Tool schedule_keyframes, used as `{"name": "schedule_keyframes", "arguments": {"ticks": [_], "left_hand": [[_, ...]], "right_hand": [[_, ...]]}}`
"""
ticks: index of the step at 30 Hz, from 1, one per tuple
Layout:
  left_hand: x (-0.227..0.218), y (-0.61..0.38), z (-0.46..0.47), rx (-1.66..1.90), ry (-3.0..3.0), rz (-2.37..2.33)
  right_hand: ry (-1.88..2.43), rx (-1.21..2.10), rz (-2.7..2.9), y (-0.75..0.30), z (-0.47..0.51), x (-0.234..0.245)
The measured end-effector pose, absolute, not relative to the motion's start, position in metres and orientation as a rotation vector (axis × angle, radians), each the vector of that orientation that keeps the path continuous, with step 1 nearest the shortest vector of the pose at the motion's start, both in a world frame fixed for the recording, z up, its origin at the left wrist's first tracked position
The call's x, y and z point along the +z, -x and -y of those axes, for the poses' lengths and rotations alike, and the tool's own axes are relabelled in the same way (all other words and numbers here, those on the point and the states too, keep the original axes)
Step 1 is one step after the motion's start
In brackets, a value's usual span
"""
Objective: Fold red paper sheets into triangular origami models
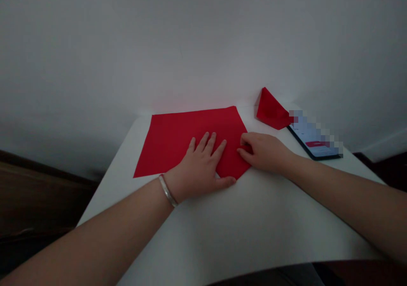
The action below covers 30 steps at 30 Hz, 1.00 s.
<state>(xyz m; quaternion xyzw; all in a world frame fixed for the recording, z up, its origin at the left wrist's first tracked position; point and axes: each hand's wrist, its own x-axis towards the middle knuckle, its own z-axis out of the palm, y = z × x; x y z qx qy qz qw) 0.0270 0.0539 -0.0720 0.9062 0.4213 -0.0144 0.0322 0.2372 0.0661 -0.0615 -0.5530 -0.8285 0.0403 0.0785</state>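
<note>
A sheet of red paper [171,140] lies flat on the white table [254,226], its lower right part folded to a slanted edge. My left hand [203,163] rests on the paper with fingers spread, the thumb along the near edge. At the paper's right edge, my right hand [263,150] is closed, thumb and curled fingers gripping the red paper there. How much paper sits inside that grip is hidden. A silver bangle [168,190] circles my left wrist.
A folded red paper piece [271,110] stands at the back right, its right tip by a phone [313,140] with a lit, partly blurred screen. Behind the table rises a pale wall [190,44]. Brown wooden furniture [32,192] is at the left.
</note>
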Motion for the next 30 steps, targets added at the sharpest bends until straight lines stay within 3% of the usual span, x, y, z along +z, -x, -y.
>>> {"name": "schedule_keyframes", "arguments": {"ticks": [24,30], "left_hand": [[-0.0664,-0.0245,-0.0599,0.008,-2.844,-1.045],[-0.0664,-0.0257,-0.0589,0.003,-2.858,-1.046]], "right_hand": [[1.601,0.116,2.456,-0.2377,-0.0615,-0.0630],[1.199,-0.051,2.523,-0.2456,-0.0608,-0.0604]]}}
